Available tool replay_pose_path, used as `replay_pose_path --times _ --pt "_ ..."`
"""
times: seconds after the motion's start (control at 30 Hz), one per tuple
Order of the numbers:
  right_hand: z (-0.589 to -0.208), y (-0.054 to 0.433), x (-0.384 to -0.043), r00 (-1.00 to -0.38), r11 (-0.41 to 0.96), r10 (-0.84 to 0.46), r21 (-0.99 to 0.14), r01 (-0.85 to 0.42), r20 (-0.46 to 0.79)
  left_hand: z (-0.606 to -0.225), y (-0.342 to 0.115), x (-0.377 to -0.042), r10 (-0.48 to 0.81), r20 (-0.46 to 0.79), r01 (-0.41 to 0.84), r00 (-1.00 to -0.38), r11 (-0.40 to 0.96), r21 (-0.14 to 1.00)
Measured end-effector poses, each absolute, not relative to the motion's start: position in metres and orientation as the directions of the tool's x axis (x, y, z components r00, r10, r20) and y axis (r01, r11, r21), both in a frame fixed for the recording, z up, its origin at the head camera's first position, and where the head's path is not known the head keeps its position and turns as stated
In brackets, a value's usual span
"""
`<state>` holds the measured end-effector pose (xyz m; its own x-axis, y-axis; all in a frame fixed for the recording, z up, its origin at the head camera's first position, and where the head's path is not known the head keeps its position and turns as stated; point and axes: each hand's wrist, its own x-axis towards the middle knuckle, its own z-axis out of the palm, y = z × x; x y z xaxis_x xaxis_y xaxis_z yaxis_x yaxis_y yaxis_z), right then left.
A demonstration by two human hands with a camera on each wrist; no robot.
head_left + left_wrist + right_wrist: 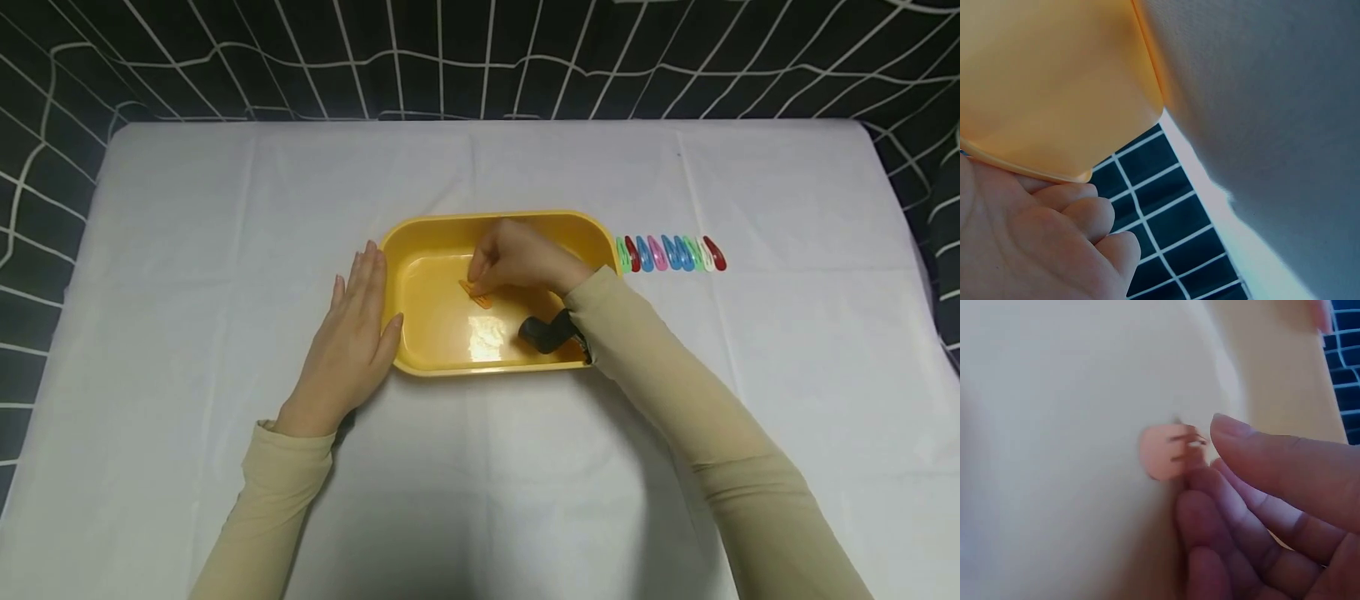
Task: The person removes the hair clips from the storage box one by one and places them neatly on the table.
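A yellow tray [431, 329] lies on the white cloth. Inside it, my right hand [521, 258] pinches an orange snap hair clip [478, 297] between thumb and fingertips, close to the tray floor. The right wrist view shows the clip's rounded end [1161, 453] sticking out past the fingers, somewhat blurred. My left hand [348, 354] rests along the tray's left wall, its fingers straight and thumb at the rim. From the left wrist, its fingers [1088, 215] show beside the tray's outer side.
Right of the tray, several hair clips [675, 253] in red, blue, pink, green and white lie in a row. A dark wrist strap [546, 333] hangs under the right sleeve, over the tray. Dark cloth with white grid lines [465, 58] surrounds the table.
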<state>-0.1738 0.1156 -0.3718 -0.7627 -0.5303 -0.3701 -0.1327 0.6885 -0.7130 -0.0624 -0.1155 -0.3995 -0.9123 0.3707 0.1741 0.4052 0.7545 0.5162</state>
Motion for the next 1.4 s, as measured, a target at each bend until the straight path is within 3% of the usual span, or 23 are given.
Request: replay_pose_path --times 0.5,0.9,1.4 --pt "-0.375 0.112 -0.173 -0.767 0.765 -0.532 -0.591 -0.255 -0.358 -0.399 -0.112 -0.061 0.366 0.181 0.405 -0.913 0.756 0.515" --pt "-0.368 0.118 -0.171 -0.702 0.669 -0.553 -0.741 -0.055 -0.448 -0.398 -0.111 -0.061 0.368 0.182 0.408 -0.912 0.761 0.504" --pt "-0.338 0.133 -0.157 -0.751 0.569 -0.524 -0.821 0.042 -0.401 -0.398 -0.113 -0.062 0.377 0.171 0.411 -0.91 0.767 0.493"
